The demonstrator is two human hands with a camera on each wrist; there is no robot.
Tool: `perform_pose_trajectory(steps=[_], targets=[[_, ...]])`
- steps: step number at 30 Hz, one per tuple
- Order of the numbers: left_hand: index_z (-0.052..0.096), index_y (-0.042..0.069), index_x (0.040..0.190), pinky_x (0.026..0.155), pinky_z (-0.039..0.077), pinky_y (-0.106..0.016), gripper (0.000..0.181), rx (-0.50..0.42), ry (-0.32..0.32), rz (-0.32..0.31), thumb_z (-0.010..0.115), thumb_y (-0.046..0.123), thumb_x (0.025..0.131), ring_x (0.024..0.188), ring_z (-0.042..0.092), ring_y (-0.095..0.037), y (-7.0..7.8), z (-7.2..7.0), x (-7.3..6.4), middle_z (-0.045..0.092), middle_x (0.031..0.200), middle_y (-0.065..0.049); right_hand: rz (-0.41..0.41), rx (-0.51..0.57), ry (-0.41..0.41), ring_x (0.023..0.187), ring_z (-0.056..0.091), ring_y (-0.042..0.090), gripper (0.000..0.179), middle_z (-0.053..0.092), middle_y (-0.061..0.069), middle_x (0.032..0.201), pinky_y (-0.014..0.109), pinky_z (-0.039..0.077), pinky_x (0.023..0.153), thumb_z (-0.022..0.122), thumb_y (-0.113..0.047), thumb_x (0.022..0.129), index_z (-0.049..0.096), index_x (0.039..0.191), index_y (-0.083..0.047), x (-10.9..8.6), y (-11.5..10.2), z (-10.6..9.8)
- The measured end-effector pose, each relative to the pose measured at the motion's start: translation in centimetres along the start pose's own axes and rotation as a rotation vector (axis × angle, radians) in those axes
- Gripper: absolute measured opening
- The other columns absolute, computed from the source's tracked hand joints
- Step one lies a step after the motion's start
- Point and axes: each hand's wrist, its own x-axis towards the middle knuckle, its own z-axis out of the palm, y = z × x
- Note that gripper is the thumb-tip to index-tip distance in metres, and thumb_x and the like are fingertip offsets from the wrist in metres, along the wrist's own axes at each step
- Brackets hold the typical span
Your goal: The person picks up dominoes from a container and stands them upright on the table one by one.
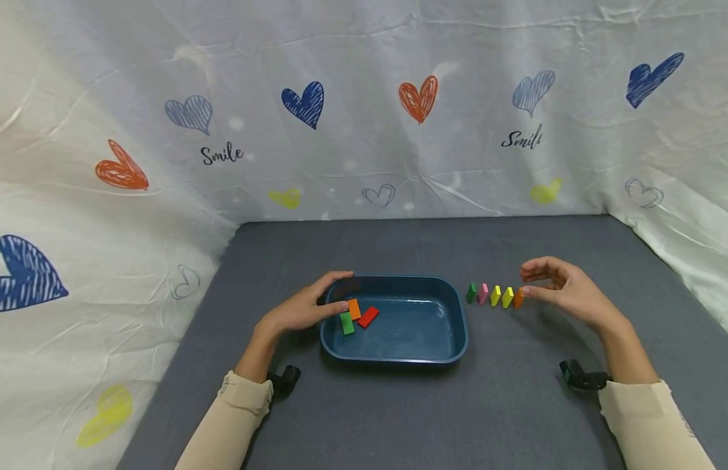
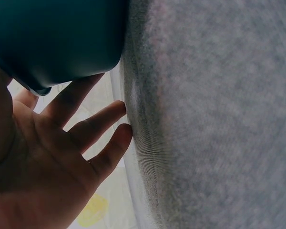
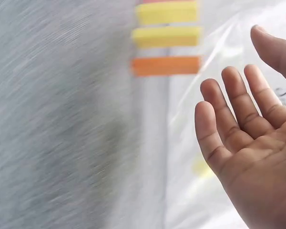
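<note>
My left hand [image 1: 299, 309] holds the left end of a blue rectangular tray [image 1: 393, 361], with the thumb over the rim and fingers outside. The left wrist view shows the fingers [image 2: 93, 125] spread beside and under the tray's wall [image 2: 62, 38]. Inside the tray lie an orange block [image 1: 354, 309], a green block [image 1: 347, 324] and a red block [image 1: 368, 317]. Right of the tray, several domino blocks stand upright in a row. My right hand [image 1: 569, 290] hovers by the orange domino [image 1: 519, 298] at the row's right end; in the right wrist view its fingers hold nothing.
From the left, the row has a green domino [image 1: 471, 293], a pink domino [image 1: 483, 294], a yellow domino [image 1: 495, 296] and another yellow domino [image 1: 507, 297]. A grey cloth [image 1: 399, 418] covers the table. White curtains [image 1: 352, 130] printed with hearts enclose the back and sides.
</note>
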Motion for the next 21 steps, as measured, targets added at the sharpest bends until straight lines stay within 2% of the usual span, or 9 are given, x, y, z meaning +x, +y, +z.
perform_pose_trajectory(steps=[4, 9, 14, 18, 21], targets=[[0.03, 0.032, 0.159, 0.118, 0.028, -0.069, 0.067, -0.002, 0.0, -0.006, 0.062, 0.042, 0.102, 0.156, 0.022, -0.037, 0.1, 0.0, 0.0, 0.024, 0.169, -0.002, -0.026, 0.016, 0.014, 0.108, 0.062, 0.0, 0.043, 0.063, -0.012, 0.12, 0.017, 0.053, 0.084, 0.072, -0.023, 0.097, 0.057, 0.133, -0.004, 0.3, -2.2, 0.3], [0.03, 0.033, 0.158, 0.118, 0.028, -0.068, 0.065, -0.006, 0.001, -0.019, 0.061, 0.042, 0.102, 0.156, 0.023, -0.035, 0.1, 0.1, -0.1, 0.025, 0.168, 0.001, -0.123, 0.055, -0.025, 0.109, 0.063, -0.001, 0.037, 0.063, -0.007, 0.122, 0.018, 0.053, 0.087, 0.072, -0.017, 0.097, 0.059, 0.13, -0.005, 0.9, -4.5, 1.8], [0.03, 0.036, 0.157, 0.118, 0.028, -0.068, 0.064, -0.003, 0.005, -0.027, 0.061, 0.043, 0.102, 0.156, 0.023, -0.035, 0.2, 0.2, -0.2, 0.025, 0.168, 0.001, -0.203, 0.128, -0.094, 0.105, 0.066, 0.008, 0.036, 0.065, -0.001, 0.121, 0.026, 0.057, 0.083, 0.073, -0.011, 0.095, 0.061, 0.129, -0.005, 1.9, -6.4, 3.9], [0.03, 0.034, 0.158, 0.118, 0.028, -0.068, 0.065, -0.004, 0.004, -0.034, 0.061, 0.043, 0.102, 0.156, 0.022, -0.035, 0.3, 0.2, -0.2, 0.024, 0.169, 0.001, -0.241, 0.149, -0.161, 0.105, 0.067, 0.024, 0.038, 0.065, 0.01, 0.123, 0.03, 0.057, 0.084, 0.075, -0.011, 0.093, 0.061, 0.128, -0.004, 2.8, -7.9, 6.1], [0.029, 0.035, 0.159, 0.118, 0.028, -0.068, 0.066, -0.008, 0.002, -0.038, 0.061, 0.044, 0.102, 0.157, 0.022, -0.034, 0.3, 0.1, -0.2, 0.024, 0.169, 0.002, -0.256, 0.16, -0.214, 0.107, 0.066, 0.028, 0.041, 0.065, 0.013, 0.125, 0.033, 0.057, 0.087, 0.077, -0.012, 0.091, 0.062, 0.128, -0.002, 3.4, -8.9, 7.8]])
